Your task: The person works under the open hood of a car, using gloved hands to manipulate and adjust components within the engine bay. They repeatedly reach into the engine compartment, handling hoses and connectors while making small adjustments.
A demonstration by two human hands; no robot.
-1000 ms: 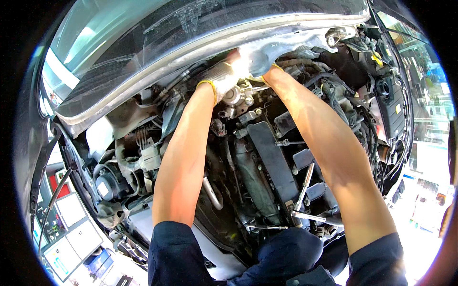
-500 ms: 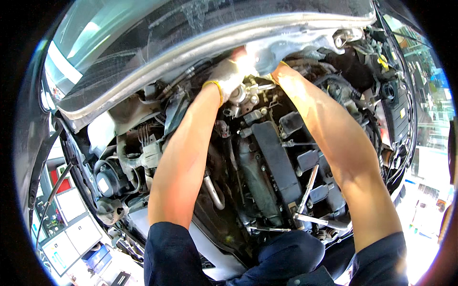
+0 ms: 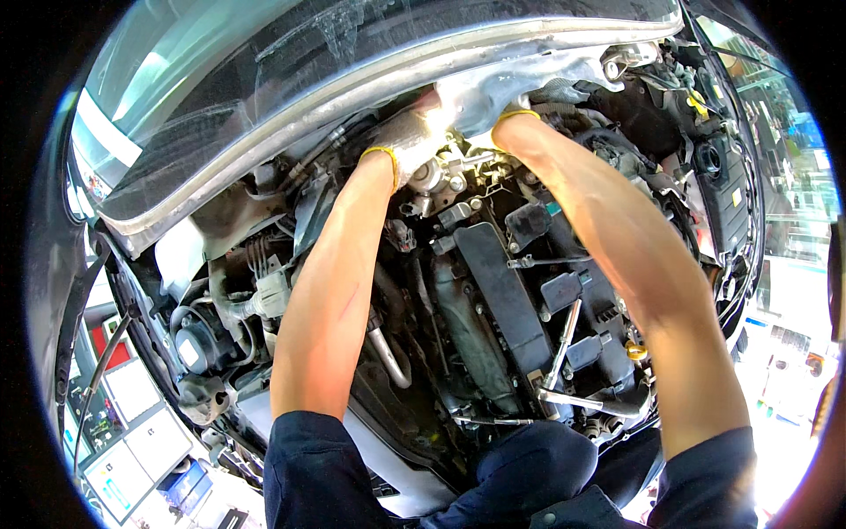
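Both arms reach to the far end of an open engine bay, under a grey metal panel (image 3: pixel 493 86). My left hand (image 3: pixel 412 145), in a white glove with a yellow cuff, is beside a round metal fitting (image 3: pixel 429 176); its fingers are lost in glare and under the panel. My right hand (image 3: pixel 487 137), gloved alike, is just right of it, near a thin metal bar (image 3: pixel 480 160). Its fingers are hidden by the panel and wrist. What either hand holds cannot be made out. A bright light (image 3: pixel 434 119) glares beside the left hand.
The engine's long black cover (image 3: pixel 507 295) lies between my arms. Chrome bar-like tools (image 3: pixel 564 348) rest on the engine's right side. A bent metal pipe (image 3: pixel 388 353) is by my left forearm. Beyond the left fender stand a wheeled cart or trays with papers (image 3: pixel 145 441).
My right wrist has shifted slightly left and turned, showing more of the yellow cuff. The left hand stays by the fitting. The whole view has shifted a little.
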